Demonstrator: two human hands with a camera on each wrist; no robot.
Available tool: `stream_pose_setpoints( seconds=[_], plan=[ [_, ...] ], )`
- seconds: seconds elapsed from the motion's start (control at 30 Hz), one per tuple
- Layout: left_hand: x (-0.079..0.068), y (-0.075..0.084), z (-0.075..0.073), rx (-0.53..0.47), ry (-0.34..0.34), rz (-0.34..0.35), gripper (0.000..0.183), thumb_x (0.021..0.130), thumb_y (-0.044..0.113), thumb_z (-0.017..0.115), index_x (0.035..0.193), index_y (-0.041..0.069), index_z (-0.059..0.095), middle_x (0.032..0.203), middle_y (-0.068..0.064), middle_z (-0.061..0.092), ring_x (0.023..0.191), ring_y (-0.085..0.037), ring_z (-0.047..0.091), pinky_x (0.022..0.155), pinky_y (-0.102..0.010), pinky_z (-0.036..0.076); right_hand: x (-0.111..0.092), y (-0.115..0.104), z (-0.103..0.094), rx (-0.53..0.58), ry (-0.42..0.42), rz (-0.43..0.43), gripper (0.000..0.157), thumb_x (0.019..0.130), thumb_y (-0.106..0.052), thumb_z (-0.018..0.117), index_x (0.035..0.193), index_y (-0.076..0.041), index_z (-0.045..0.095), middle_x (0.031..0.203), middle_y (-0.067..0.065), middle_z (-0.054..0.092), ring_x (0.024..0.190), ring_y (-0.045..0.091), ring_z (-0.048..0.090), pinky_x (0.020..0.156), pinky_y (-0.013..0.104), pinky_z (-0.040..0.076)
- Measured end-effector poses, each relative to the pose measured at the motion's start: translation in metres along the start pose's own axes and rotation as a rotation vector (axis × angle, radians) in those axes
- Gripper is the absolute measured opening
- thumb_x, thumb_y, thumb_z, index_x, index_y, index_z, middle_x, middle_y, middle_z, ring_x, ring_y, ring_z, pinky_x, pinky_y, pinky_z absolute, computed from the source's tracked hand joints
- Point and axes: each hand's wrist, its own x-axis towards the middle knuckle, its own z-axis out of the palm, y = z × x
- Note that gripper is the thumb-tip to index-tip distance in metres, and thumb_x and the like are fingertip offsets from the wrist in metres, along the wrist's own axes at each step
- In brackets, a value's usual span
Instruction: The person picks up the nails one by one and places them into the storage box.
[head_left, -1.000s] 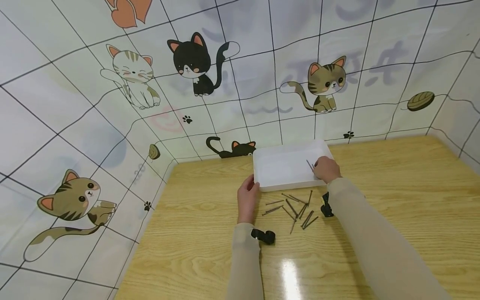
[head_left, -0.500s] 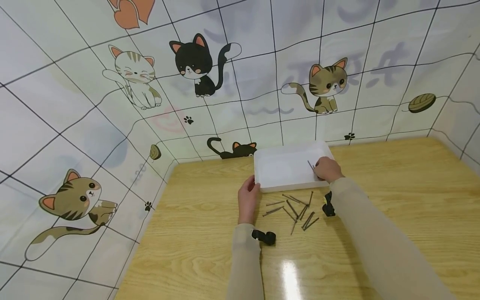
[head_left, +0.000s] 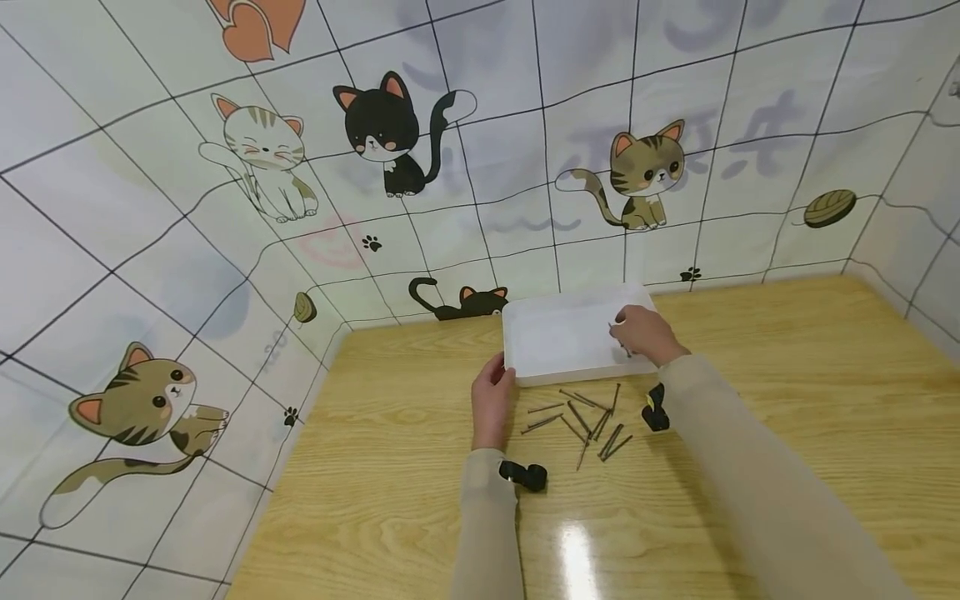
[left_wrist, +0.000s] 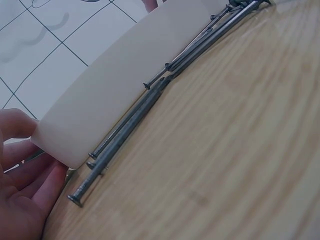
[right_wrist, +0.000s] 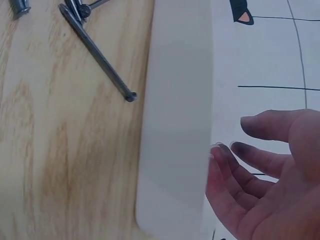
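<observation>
A shallow white tray [head_left: 555, 337] stands at the back of the table against the wall. My left hand [head_left: 492, 404] grips its front left corner, thumb and fingers around the wall [left_wrist: 95, 105]. Over the tray's right end, my right hand [right_wrist: 280, 170] has thumb and fingers spread apart with nothing between them. Just beneath it, a thin nail [head_left: 628, 352] shows inside the tray, partly hidden by the hand. Several dark nails [head_left: 576, 414] lie loosely scattered on the table in front of the tray, a few crossing each other.
The wooden table [head_left: 375, 483] meets a wall covering [head_left: 517, 167] printed with cats and grid lines, right behind the tray. Black wrist cameras [head_left: 525, 476] sit on both sleeves. The tray's front wall rises between the loose nails and its inside.
My right hand has loosened its pinch and let go of the nail, shifting slightly over the tray. The left hand keeps its grip on the corner; the head view has shifted a little.
</observation>
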Motion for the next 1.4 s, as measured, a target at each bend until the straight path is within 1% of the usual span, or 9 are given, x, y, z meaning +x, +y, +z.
stream_pose_setpoints(
  seconds=[0.13,0.3,0.47,0.57,0.8,0.93,1.13,1.23,1.4],
  plan=[
    [0.0,0.001,0.001,0.002,0.007,0.001,0.04,0.09,0.022,0.057,0.13,0.015,0.053,0.124,-0.003,0.058,0.113,-0.016,0.053,0.096,-0.037,0.041,-0.006,-0.005,-0.01,-0.011,0.029,-0.044,0.044,0.094,-0.021,0.044,0.128,0.008,0.045,0.105,0.024,0.062,0.077,0.029,0.062,0.065,0.038,0.048],
    [0.001,-0.001,0.001,0.003,0.011,0.0,0.04,0.091,0.022,0.057,0.13,0.016,0.054,0.124,-0.002,0.058,0.113,-0.016,0.053,0.096,-0.037,0.041,-0.014,-0.007,-0.02,0.035,0.05,-0.065,0.042,0.095,-0.022,0.044,0.127,0.006,0.047,0.111,0.026,0.06,0.087,0.032,0.062,0.065,0.035,0.049],
    [0.0,-0.004,-0.001,0.016,0.019,-0.004,0.039,0.09,0.024,0.057,0.129,0.019,0.054,0.124,0.001,0.057,0.114,-0.016,0.052,0.096,-0.037,0.041,-0.023,-0.005,-0.021,0.075,0.085,-0.096,0.041,0.095,-0.022,0.045,0.126,0.003,0.048,0.109,0.024,0.06,0.083,0.027,0.063,0.066,0.035,0.05],
    [0.0,-0.006,-0.003,0.017,0.017,0.001,0.04,0.091,0.025,0.056,0.13,0.019,0.053,0.125,0.0,0.057,0.114,-0.016,0.052,0.097,-0.037,0.041,-0.031,-0.002,-0.015,0.116,0.102,-0.115,0.04,0.095,-0.023,0.046,0.126,0.002,0.049,0.108,0.023,0.061,0.082,0.027,0.063,0.067,0.036,0.051],
    [0.0,-0.007,-0.005,0.018,0.015,0.001,0.041,0.091,0.025,0.056,0.13,0.017,0.053,0.125,0.0,0.057,0.114,-0.017,0.052,0.097,-0.038,0.041,-0.053,0.008,0.005,0.281,0.106,-0.117,0.04,0.096,-0.021,0.046,0.127,0.003,0.048,0.11,0.026,0.058,0.09,0.034,0.061,0.074,0.041,0.053],
    [0.001,-0.004,-0.004,0.011,0.014,0.006,0.04,0.091,0.024,0.057,0.13,0.016,0.053,0.124,-0.001,0.058,0.113,-0.017,0.052,0.097,-0.038,0.041,-0.065,0.014,0.017,0.344,0.125,-0.128,0.036,0.096,-0.024,0.047,0.12,0.002,0.053,0.104,0.023,0.059,0.088,0.034,0.061,0.072,0.041,0.053],
    [0.002,-0.002,-0.004,0.016,0.01,-0.005,0.041,0.09,0.023,0.057,0.13,0.015,0.054,0.125,0.0,0.057,0.114,-0.017,0.052,0.097,-0.038,0.041,-0.075,0.025,0.034,0.362,0.044,-0.146,0.04,0.093,-0.037,0.052,0.101,0.001,0.059,0.082,0.015,0.06,0.075,0.027,0.057,0.066,0.037,0.052],
    [0.002,-0.002,-0.003,0.022,0.009,-0.006,0.041,0.09,0.024,0.057,0.13,0.015,0.054,0.124,-0.001,0.058,0.113,-0.018,0.052,0.097,-0.038,0.041,-0.079,0.029,0.04,0.358,0.021,-0.154,0.043,0.091,-0.041,0.053,0.099,0.0,0.06,0.082,0.014,0.059,0.073,0.024,0.057,0.063,0.035,0.051],
    [0.002,-0.003,-0.001,0.031,0.006,-0.005,0.04,0.09,0.024,0.057,0.129,0.017,0.054,0.123,0.0,0.058,0.113,-0.017,0.053,0.097,-0.038,0.041,-0.088,0.03,0.042,0.359,0.017,-0.159,0.036,0.093,-0.034,0.053,0.096,0.001,0.06,0.083,0.016,0.058,0.073,0.024,0.056,0.058,0.035,0.049]
  ],
)
